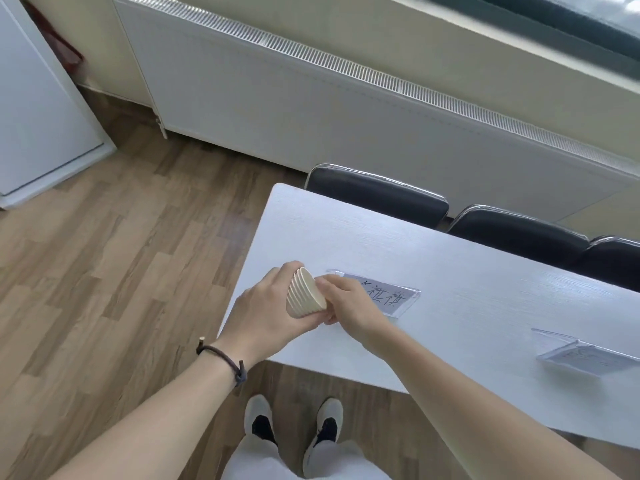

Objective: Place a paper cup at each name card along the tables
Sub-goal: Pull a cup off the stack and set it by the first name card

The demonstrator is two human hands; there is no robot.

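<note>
My left hand (pixel 266 306) holds a nested stack of cream paper cups (pixel 304 294), tipped on its side above the left end of the white table (pixel 450 282). My right hand (pixel 349 299) grips the end of the stack that points right, fingers pinching the bottom cup. Just behind my right hand a clear acrylic name card (pixel 391 294) with black characters lies on the table. A second name card (pixel 585 355) lies further right, near the front edge. No cup stands on the table.
Three black chairs (pixel 377 195) are tucked in along the far side of the table. Behind them runs a long white radiator cover (pixel 311 98). Wooden floor (pixel 104 254) lies to the left, with a white cabinet (pixel 38 109) at far left.
</note>
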